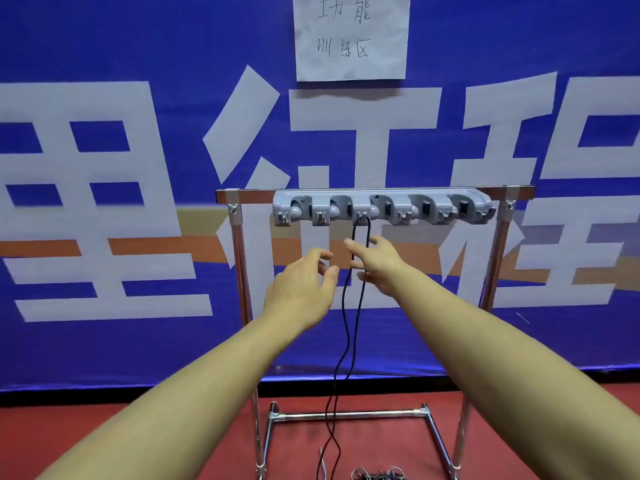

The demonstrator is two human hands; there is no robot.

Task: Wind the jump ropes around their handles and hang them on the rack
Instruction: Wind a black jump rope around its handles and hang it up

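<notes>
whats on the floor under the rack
Red floor lies under the rack. The black rope hanging from the gray hook strip trails down to it, and a tangle of cords lies at the bottom edge. The picture cuts off the rest.

blue banner (138,46), handwritten paper sign (351,38), red floor (104,438)

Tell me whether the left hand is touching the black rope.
Apart. The head view shows blue banner between the left hand fingertips and the black rope hanging from the grey hook rail.

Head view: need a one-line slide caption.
Both hands, left and right, reach for a black rope hanging from the rack's hook strip.
</notes>
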